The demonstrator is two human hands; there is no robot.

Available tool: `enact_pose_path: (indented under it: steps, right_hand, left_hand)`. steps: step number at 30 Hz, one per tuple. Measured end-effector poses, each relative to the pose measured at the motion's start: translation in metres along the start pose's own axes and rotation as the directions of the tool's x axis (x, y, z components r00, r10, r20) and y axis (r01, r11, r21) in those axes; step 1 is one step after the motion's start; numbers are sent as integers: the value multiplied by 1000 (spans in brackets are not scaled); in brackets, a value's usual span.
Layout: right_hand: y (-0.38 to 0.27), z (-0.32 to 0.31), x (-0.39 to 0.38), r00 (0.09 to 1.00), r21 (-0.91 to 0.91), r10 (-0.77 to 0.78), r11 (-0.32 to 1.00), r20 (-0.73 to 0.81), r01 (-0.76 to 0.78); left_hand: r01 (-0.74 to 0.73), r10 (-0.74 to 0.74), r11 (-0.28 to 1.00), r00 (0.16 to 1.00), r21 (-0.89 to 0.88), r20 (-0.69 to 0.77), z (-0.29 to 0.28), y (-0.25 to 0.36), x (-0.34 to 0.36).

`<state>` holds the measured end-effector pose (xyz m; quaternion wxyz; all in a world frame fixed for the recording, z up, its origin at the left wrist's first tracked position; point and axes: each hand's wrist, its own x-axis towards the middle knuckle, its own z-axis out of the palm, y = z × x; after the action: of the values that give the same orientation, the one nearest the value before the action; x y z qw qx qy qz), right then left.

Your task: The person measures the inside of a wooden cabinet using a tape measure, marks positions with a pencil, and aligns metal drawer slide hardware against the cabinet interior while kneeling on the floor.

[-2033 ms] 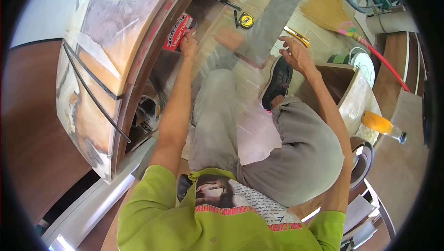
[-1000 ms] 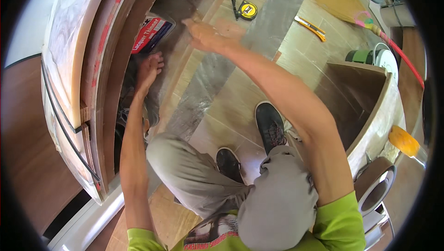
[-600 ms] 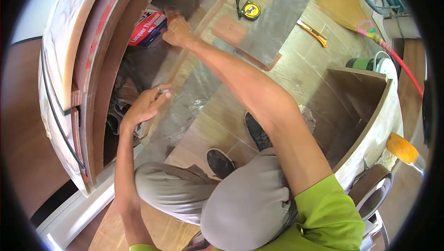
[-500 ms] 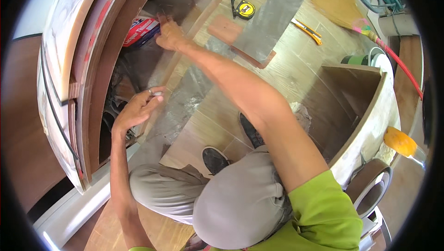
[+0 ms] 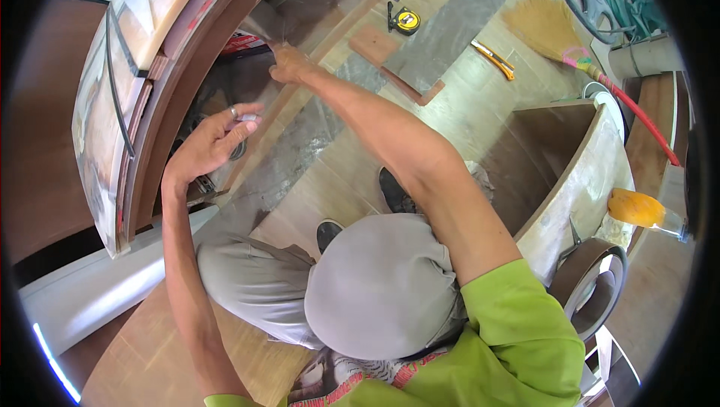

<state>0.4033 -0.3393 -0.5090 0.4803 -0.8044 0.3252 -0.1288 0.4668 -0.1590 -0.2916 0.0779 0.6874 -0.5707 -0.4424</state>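
My left hand [image 5: 204,144] is bent at the front of the low cabinet [image 5: 174,99], a ring on one finger. A small whitish piece [image 5: 248,117] shows between its thumb and fingers; its kind is unclear. My right hand [image 5: 291,64] reaches into the cabinet opening, its fingers blurred and partly lost against the dark interior. Just left of those fingers is a red and white package [image 5: 244,44], mostly hidden by the cabinet edge. Whether the right hand touches or holds anything I cannot make out.
On the floor are a yellow tape measure [image 5: 405,21], a grey board [image 5: 442,36], a utility knife [image 5: 493,60] and a straw broom [image 5: 541,26]. To my right stand a curved panel [image 5: 581,171], an orange-yellow bottle [image 5: 636,207] and a roll of edging tape [image 5: 574,279].
My view has shifted. My right hand has moved off the package's near side, and less of the package shows. My left hand still has the whitish piece between its fingers.
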Motion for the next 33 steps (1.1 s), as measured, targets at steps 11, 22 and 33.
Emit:
enact_pose_path:
  steps: [11, 22, 33]
  right_hand:
    - [32, -17, -19, 996, -137, 89, 987, 30, -84]
    - [37, 13, -8, 998, -106, 64, 992, -21, -66]
    - [52, 37, -8, 995, -6, 99, 995, -1, -99]
  left_hand:
    - [-23, 23, 1000, 1000, 12, 21, -1, 8, -6]
    - [52, -53, 996, 998, -75, -15, -2, 18, -12]
    - [-155, 122, 983, 949, -94, -290, -26, 118, -26]
